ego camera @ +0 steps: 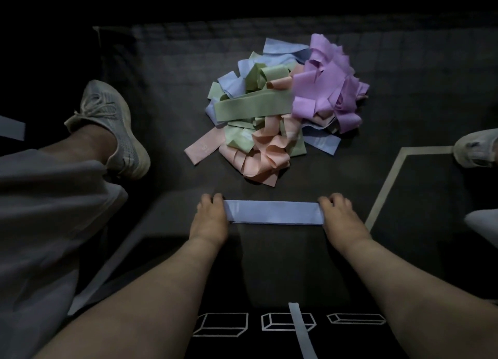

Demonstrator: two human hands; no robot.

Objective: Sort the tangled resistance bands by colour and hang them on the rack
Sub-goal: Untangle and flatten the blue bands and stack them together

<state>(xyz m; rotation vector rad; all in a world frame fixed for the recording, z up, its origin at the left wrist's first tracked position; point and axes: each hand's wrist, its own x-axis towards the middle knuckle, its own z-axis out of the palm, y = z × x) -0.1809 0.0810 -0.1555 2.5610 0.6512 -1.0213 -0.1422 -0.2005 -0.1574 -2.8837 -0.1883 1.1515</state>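
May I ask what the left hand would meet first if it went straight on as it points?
Probably the nearest peach bands; only mat seems to lie between them and the left hand.

- The place looks like a dim gym or exercise area, seen at floor level.
- A dark padded floor mat (161, 110) carries a pale boundary line (388, 186) and printed white box outlines (221, 325).
- A pile of resistance bands (280, 105) in pastel colours lies on the mat.
- A knit sneaker (113, 127) is on the left and a second sneaker (475, 148) on the right.
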